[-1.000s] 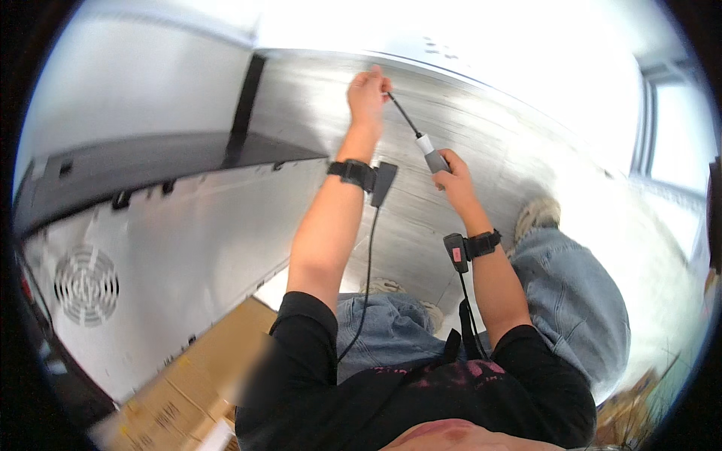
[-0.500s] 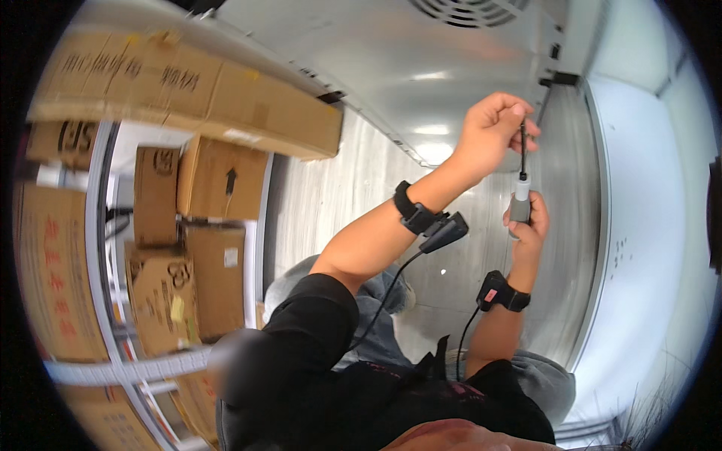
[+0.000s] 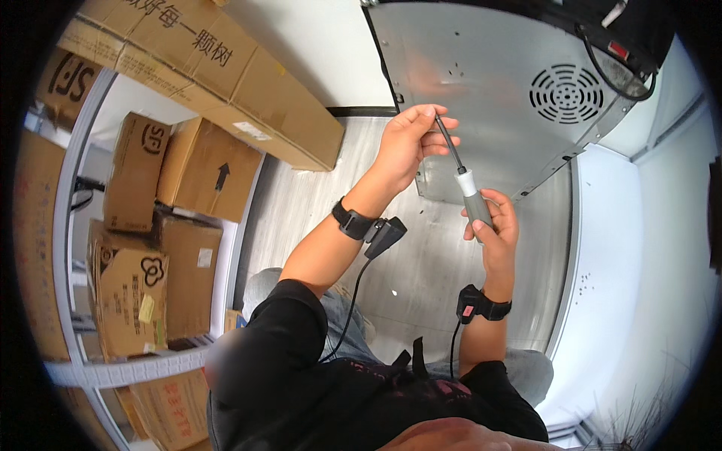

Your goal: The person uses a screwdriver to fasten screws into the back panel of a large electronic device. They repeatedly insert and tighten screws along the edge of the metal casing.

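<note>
Lying below: pale plank floor [image 3: 316, 203], cardboard boxes [image 3: 150, 225] | pinching screwdriver [image 3: 465, 180] tip with left hand [image 3: 406, 143] | gripping grey handle with right hand [image 3: 492, 225] | hovering before metal panel [image 3: 489, 83]

Head camera looks down, close over both forearms.

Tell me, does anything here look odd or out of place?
Little stands out. The grey metal panel with the round vent sits tilted rather than square. The left hand pinches the screwdriver shaft, the right hand grips its handle.
</note>
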`<state>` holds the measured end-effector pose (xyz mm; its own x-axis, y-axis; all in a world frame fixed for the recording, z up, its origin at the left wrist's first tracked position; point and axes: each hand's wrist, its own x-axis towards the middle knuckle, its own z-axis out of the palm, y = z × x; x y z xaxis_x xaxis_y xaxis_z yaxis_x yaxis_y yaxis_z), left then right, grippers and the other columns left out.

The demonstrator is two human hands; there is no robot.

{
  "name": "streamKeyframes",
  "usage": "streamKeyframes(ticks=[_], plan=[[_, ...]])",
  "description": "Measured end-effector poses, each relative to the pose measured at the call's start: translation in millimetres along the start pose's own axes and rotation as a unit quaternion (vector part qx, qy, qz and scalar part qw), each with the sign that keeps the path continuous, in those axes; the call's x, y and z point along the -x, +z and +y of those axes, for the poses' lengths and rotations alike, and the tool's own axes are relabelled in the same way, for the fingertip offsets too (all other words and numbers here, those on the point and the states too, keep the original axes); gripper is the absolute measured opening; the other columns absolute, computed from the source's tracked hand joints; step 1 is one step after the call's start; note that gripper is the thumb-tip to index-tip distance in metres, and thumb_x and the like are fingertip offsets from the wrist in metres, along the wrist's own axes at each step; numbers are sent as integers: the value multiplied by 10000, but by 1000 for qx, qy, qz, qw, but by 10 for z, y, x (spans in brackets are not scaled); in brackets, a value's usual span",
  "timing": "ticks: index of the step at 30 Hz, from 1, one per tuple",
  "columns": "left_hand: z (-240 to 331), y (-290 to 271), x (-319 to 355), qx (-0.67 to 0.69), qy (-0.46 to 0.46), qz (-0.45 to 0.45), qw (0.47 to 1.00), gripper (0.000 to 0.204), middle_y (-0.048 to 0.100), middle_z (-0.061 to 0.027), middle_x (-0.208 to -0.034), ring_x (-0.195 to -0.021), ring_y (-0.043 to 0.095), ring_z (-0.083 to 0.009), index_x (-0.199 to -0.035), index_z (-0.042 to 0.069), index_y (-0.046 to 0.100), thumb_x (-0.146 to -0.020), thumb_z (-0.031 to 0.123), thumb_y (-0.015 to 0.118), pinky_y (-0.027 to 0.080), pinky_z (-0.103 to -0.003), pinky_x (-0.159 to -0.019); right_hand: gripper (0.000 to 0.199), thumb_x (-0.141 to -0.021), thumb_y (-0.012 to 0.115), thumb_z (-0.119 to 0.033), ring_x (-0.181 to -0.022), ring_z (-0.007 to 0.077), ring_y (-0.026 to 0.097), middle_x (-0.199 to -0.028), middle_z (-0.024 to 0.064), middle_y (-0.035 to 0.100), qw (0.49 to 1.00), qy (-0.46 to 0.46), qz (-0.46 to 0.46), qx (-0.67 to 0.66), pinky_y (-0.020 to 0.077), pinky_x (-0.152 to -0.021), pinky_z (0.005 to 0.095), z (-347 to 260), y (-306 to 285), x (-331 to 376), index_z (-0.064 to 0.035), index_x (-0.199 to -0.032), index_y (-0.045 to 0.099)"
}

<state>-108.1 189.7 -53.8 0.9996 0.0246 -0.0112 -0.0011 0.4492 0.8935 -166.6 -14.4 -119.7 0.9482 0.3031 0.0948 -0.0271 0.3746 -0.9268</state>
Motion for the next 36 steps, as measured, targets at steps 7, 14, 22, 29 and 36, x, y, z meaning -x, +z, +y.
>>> streamKeyframes(ticks=[7,14,22,29,36], plan=[[589,-255,-98,41,-22,-100,994,300,650,-121,-994,-828,672,-234,-1144,14,534,-978,248,449,550,-282,-669,420,-789,570,-77,-613,135,566,-871,151,633,994,-81,67,7,465,-562,241,-322,695,-43,-11,-1195,484],[781,-350,-266,57,-54,-194,978,345,650,-91,-964,-783,648,-179,-1229,19,514,-976,246,459,510,-254,-668,395,-798,549,-128,-488,96,499,-804,149,639,978,-89,190,7,398,-455,209,-460,1419,81,-15,-1174,508],[751,-334,-339,106,-77,-242,961,353,645,-53,-928,-745,607,-144,-1242,24,515,-974,249,464,429,-254,-650,331,-865,537,-163,-420,44,408,-793,144,636,956,-84,281,7,319,-377,167,-520,1979,70,-24,-1164,511],[747,-325,-352,145,-78,-241,957,369,634,-41,-919,-736,597,-142,-1244,20,509,-967,261,473,424,-260,-663,295,-879,503,-161,-396,48,390,-774,140,627,954,-69,292,-14,317,-368,171,-595,2095,43,-27,-1142,518],[721,-367,-376,142,-77,-252,954,372,633,-41,-922,-739,594,-142,-1248,12,500,-961,248,478,418,-262,-659,279,-891,473,-163,-386,63,382,-779,154,621,959,-58,274,-29,317,-371,187,-595,2055,62,-34,-1136,515]])
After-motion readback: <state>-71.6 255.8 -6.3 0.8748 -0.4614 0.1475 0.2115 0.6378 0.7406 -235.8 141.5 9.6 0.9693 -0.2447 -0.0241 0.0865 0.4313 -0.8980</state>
